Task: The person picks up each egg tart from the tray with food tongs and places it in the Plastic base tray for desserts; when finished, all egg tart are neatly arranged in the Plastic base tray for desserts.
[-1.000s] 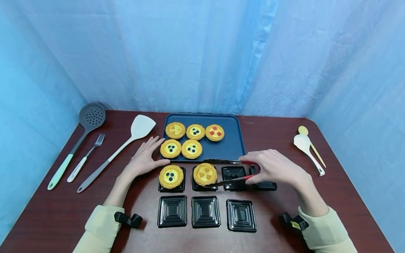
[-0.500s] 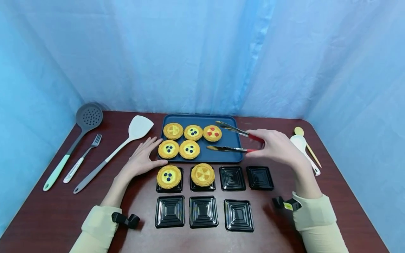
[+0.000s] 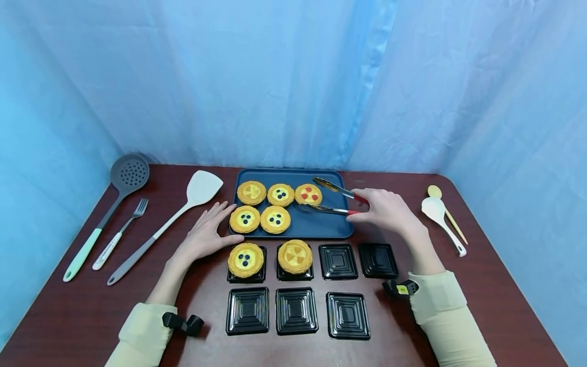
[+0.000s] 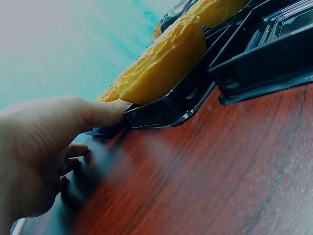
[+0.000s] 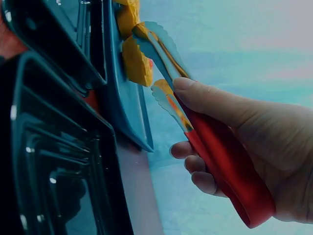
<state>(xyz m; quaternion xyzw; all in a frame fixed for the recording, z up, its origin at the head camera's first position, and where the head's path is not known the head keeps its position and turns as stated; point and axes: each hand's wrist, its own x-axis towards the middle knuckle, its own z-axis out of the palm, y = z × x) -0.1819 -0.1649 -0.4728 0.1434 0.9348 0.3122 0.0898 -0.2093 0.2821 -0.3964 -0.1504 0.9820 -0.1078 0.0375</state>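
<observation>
My right hand (image 3: 387, 211) grips red-handled tongs (image 3: 330, 209) over the right part of the blue baking tray (image 3: 316, 225). The tongs' arms are spread, with tips close to the egg tart with red pieces (image 3: 309, 194) and nothing plainly clasped between them. In the right wrist view, thumb and fingers hold the red handle (image 5: 220, 156). My left hand (image 3: 206, 234) rests at the tray's left edge, fingers extended. Its thumb lies by the corner of a black square box (image 4: 161, 111) bearing a blueberry-dotted tart (image 3: 245, 260). Several other tarts lie on the tray.
A second black box holds a tart with yellow wedges (image 3: 295, 257). More black boxes (image 3: 347, 315) stand right of it and in front. A skimmer (image 3: 130, 173), fork (image 3: 133, 216) and spatula (image 3: 202, 188) lie left; a white spoon (image 3: 433, 208) and a yellow-headed one (image 3: 434, 191) lie right.
The right hand has moved the spread tongs from around the wedge-topped tart in its black box back to the tray, then slightly left toward the red-topped tart. The left hand stays put.
</observation>
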